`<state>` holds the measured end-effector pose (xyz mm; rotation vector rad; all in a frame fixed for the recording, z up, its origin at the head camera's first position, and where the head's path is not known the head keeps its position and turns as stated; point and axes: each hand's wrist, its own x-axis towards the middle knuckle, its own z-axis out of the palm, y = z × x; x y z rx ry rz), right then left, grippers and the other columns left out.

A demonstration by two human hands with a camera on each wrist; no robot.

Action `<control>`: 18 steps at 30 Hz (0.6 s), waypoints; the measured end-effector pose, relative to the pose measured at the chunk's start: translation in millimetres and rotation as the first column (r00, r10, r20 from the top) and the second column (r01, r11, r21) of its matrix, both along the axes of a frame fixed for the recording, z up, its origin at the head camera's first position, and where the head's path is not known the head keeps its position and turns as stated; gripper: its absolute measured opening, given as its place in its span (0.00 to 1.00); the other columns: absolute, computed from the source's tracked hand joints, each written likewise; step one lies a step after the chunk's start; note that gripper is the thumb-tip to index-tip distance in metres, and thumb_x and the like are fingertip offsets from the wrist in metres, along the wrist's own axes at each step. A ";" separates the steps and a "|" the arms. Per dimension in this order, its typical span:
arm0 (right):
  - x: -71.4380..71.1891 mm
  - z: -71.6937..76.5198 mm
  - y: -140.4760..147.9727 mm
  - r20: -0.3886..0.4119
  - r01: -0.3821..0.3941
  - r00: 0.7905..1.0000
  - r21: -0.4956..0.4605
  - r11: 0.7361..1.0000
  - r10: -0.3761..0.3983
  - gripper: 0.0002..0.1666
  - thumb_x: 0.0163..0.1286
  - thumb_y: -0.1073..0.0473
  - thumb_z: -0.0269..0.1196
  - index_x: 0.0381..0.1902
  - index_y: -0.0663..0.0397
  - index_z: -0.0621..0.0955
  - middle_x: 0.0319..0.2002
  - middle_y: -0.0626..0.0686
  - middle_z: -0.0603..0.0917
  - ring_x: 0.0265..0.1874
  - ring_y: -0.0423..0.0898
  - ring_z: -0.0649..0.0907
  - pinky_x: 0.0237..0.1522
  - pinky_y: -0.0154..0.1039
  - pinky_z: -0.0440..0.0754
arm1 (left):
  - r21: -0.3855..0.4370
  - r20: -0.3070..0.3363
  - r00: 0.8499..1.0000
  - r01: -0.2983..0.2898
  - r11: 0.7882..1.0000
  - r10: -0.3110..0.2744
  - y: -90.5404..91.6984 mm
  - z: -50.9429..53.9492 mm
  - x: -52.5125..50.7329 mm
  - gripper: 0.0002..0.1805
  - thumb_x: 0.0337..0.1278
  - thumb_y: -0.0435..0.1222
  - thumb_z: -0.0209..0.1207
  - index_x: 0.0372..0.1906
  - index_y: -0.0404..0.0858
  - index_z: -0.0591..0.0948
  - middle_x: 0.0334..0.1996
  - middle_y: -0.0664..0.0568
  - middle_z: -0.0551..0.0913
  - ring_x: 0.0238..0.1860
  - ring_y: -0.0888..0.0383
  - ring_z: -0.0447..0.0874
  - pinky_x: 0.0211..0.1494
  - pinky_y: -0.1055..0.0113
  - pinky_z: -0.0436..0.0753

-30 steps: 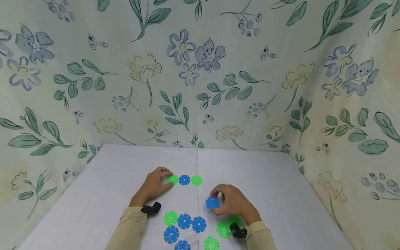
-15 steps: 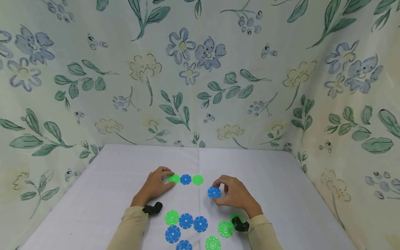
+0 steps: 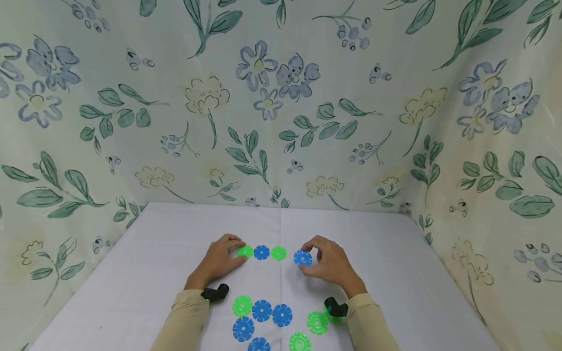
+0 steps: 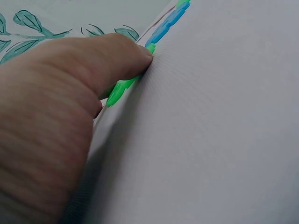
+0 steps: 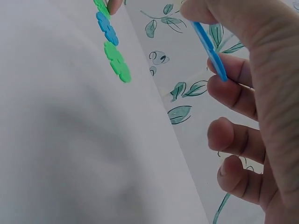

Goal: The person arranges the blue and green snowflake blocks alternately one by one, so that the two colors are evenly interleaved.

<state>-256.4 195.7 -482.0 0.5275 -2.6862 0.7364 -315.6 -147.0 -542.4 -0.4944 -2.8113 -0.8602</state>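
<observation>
A row of flat notched plastic discs lies on the white tablecloth: a green disc (image 3: pixel 246 251), a blue disc (image 3: pixel 261 252) and another green disc (image 3: pixel 278 253). My left hand (image 3: pixel 222 257) grips the leftmost green one at the row's end, thumb and forefinger at its edges; the left wrist view shows the thumb on this green disc (image 4: pixel 122 88). Off the row's right end, my right hand (image 3: pixel 327 259) pinches a second blue disc (image 3: pixel 302 258) between thumb and fingers. In the right wrist view that held blue disc (image 5: pixel 210 51) appears edge-on, raised above the cloth.
Nearer to me lie loose blue discs (image 3: pixel 282 315) and green discs (image 3: pixel 317 322), several in all. One green disc is partly hidden under the right wrist's black camera (image 3: pixel 336 307). A floral curtain (image 3: pixel 281 122) stands behind the table (image 3: pixel 360 229) and at its sides.
My right hand has moved away from me with the blue disc, from above the loose discs to near the row's right end. The left hand has stayed at the leftmost green disc.
</observation>
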 end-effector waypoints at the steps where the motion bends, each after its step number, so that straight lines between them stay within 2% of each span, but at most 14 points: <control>1: -1.7 -0.9 0.0 -0.002 0.004 1.000 -0.002 1.000 -0.004 0.23 0.44 0.42 0.79 0.39 0.33 0.84 0.37 0.34 0.82 0.26 0.36 0.74 0.27 0.30 0.73 | 0.003 0.005 1.000 0.001 1.000 -0.001 -0.1 0.6 0.4 0.24 0.54 0.52 0.70 0.55 0.52 0.85 0.57 0.56 0.79 0.62 0.53 0.77 0.63 0.51 0.71; 6: -7.4 -5.1 -1.3 0.000 0.016 1.000 -0.037 0.999 -0.016 0.22 0.45 0.42 0.79 0.39 0.33 0.84 0.38 0.35 0.82 0.27 0.37 0.75 0.28 0.32 0.74 | 0.022 0.012 1.000 0.006 1.000 -0.006 0.0 1.9 1.9 0.23 0.53 0.51 0.71 0.55 0.51 0.85 0.57 0.56 0.79 0.62 0.52 0.77 0.63 0.50 0.71; 10: -10.3 -7.1 -4.2 0.028 0.033 0.999 -0.068 0.997 -0.032 0.21 0.46 0.42 0.79 0.38 0.34 0.85 0.37 0.35 0.82 0.27 0.38 0.75 0.29 0.33 0.74 | 0.007 0.017 1.000 0.002 1.000 -0.002 -0.3 0.7 1.4 0.24 0.54 0.52 0.70 0.56 0.52 0.85 0.57 0.57 0.79 0.62 0.53 0.76 0.64 0.51 0.71; 18: -22.8 -10.9 -11.9 0.058 0.072 0.996 -0.097 0.993 -0.067 0.21 0.48 0.41 0.78 0.39 0.37 0.85 0.38 0.37 0.83 0.26 0.38 0.74 0.28 0.34 0.74 | 0.021 0.001 1.000 0.007 1.000 -0.007 -0.9 1.9 1.6 0.23 0.53 0.51 0.71 0.55 0.51 0.85 0.57 0.55 0.79 0.62 0.51 0.77 0.64 0.50 0.71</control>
